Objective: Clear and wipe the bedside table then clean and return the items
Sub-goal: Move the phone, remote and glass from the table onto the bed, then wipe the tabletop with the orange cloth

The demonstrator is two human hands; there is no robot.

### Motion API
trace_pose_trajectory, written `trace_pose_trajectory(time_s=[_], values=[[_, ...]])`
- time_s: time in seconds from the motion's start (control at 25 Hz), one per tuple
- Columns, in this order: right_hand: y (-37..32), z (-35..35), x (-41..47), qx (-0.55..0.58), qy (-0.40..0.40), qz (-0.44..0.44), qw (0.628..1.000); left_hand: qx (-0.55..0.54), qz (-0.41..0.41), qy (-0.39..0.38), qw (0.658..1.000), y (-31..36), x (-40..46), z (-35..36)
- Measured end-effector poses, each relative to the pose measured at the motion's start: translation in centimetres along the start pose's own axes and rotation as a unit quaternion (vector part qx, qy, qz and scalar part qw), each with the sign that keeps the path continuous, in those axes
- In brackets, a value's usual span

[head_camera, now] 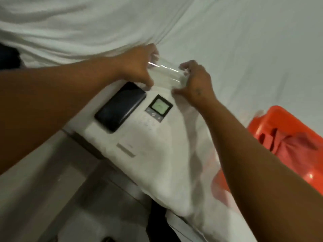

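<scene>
Both my hands hold a clear, see-through object (166, 72), a glass or a plastic piece, just above the far end of a white device (139, 151) with a small lit screen (160, 107). My left hand (138, 65) grips its left end and my right hand (195, 81) grips its right end. A black phone (120, 106) lies flat on the white device, just below my left hand. The view is blurred, so I cannot tell exactly what the clear object is.
A white bed sheet (244, 49) fills the top and right. An orange plastic tub (272, 123) with a reddish cloth (293, 145) in it stands at the right. A white cloth drapes over the device's right side. Grey floor lies at the lower left.
</scene>
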State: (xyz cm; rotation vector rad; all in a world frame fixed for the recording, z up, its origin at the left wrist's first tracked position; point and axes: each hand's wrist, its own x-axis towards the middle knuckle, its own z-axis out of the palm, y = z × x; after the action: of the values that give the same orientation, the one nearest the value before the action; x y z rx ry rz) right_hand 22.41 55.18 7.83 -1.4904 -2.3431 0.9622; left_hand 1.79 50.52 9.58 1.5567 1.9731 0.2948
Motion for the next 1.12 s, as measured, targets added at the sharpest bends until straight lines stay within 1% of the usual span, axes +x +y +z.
trace_pose_trajectory(time_s=[0.08,0.12,0.16,0.2,0.24,0.28,0.32,0.36,0.4,0.44,0.48,0.52,0.6,0.68,0.76,0.84,0.88,0.96,1.0,1.04,1.12], values=[[0.5,-1.4,-2.1,0.042,0.012,-0.006,0.999,0.081,-0.013,-0.015,0.997,0.7,0.7,0.1],[1.4,-2.6,-4.0,0.079,0.052,0.002,0.996,0.137,-0.004,-0.016,0.990,2.1,0.9,0.3],[2.7,-4.0,-6.5,0.108,0.117,0.020,0.987,0.160,0.022,0.007,0.987,4.2,0.9,0.8],[4.1,-5.4,-9.3,0.122,0.195,0.052,0.972,0.144,0.058,0.042,0.987,7.0,0.7,1.6],[5.5,-6.5,-12.2,0.116,0.260,0.098,0.954,0.092,0.104,0.066,0.988,10.2,0.2,2.8],[7.2,-7.6,-15.1,0.098,0.304,0.162,0.934,0.037,0.163,0.066,0.984,14.1,-0.4,4.5],[8.8,-8.6,-17.8,0.075,0.319,0.246,0.912,-0.001,0.231,0.040,0.972,18.1,-1.0,6.4],[10.5,-9.4,-20.1,0.046,0.307,0.334,0.890,-0.009,0.286,-0.009,0.958,22.1,-1.4,8.5],[12.0,-9.9,-21.9,0.012,0.272,0.410,0.870,0.007,0.324,-0.060,0.944,25.7,-1.4,10.8],[13.2,-10.1,-23.1,-0.013,0.229,0.463,0.856,0.045,0.336,-0.100,0.935,28.6,-1.5,12.7],[14.1,-10.0,-23.9,-0.020,0.196,0.492,0.848,0.093,0.339,-0.125,0.928,30.8,-1.3,14.7],[14.7,-9.8,-24.4,-0.010,0.182,0.501,0.846,0.142,0.333,-0.135,0.922,32.3,-1.2,16.5],[16.1,-9.5,-25.0,0.040,0.187,0.507,0.840,0.205,0.308,-0.159,0.915,34.0,-1.1,20.0],[17.1,-9.3,-24.9,0.089,0.187,0.502,0.840,0.196,0.264,-0.176,0.928,34.1,-1.2,21.4],[17.8,-9.7,-24.8,0.128,0.190,0.490,0.841,0.149,0.226,-0.201,0.941,33.8,-1.1,21.8],[17.4,-10.3,-24.8,0.171,0.216,0.469,0.840,0.082,0.197,-0.223,0.951,33.2,-1.2,20.7],[16.8,-10.8,-24.9,0.210,0.238,0.449,0.835,0.027,0.190,-0.230,0.954,32.7,-1.4,19.5],[15.0,-11.5,-25.0,0.301,0.261,0.397,0.827,-0.141,0.160,-0.230,0.950,30.9,-2.4,16.2],[13.6,-11.9,-25.0,0.332,0.251,0.360,0.835,-0.209,0.148,-0.213,0.943,29.5,-3.2,14.2],[12.2,-12.3,-25.0,0.349,0.228,0.315,0.853,-0.254,0.146,-0.183,0.938,28.0,-4.6,11.8],[8.1,-12.1,-24.2,0.370,0.153,0.209,0.892,-0.318,0.158,-0.118,0.927,22.5,-8.3,6.6]])
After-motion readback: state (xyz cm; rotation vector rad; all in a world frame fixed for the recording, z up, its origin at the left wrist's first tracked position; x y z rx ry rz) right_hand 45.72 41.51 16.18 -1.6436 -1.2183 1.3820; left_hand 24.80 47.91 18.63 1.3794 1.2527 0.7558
